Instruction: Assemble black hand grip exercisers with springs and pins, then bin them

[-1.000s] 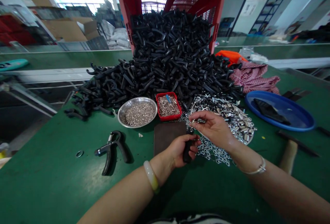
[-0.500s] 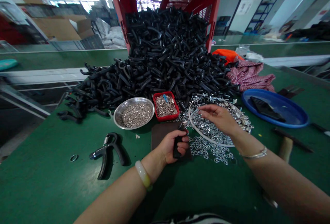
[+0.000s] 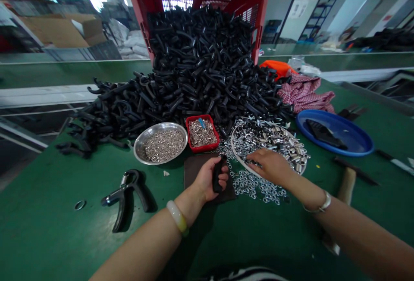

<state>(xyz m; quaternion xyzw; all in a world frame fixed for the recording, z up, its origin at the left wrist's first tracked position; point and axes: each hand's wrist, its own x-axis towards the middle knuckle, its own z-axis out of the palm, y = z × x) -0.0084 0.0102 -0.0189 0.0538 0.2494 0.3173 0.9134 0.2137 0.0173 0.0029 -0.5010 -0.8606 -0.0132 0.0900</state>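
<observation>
My left hand (image 3: pixel 204 178) is wrapped round a black plastic handle (image 3: pixel 217 178), held upright over a dark brown pad (image 3: pixel 191 172). My right hand (image 3: pixel 271 165) reaches down at the near side of a round tray (image 3: pixel 239 160) of loose metal parts. Its fingertips are drawn together among the parts; what they hold, if anything, is hidden. Small metal nuts (image 3: pixel 255 188) lie spilled in front of the tray. On the left, a black hand-grip exerciser (image 3: pixel 122 197) with a spring lies on the green table, beside a metal ring (image 3: pixel 79 204).
A heap of black handles (image 3: pixel 200 74) spills from a tipped red crate (image 3: pixel 261 18). Before it stand a steel bowl (image 3: pixel 137 154) of small metal pieces and a red box (image 3: pixel 203 148) of pins. To the right are a blue tray (image 3: pixel 362 145) and a hammer (image 3: pixel 346 184).
My right hand has come down from above the tray to its near edge, into the metal parts. My left hand keeps the handle over the pad. The view has shifted slightly.
</observation>
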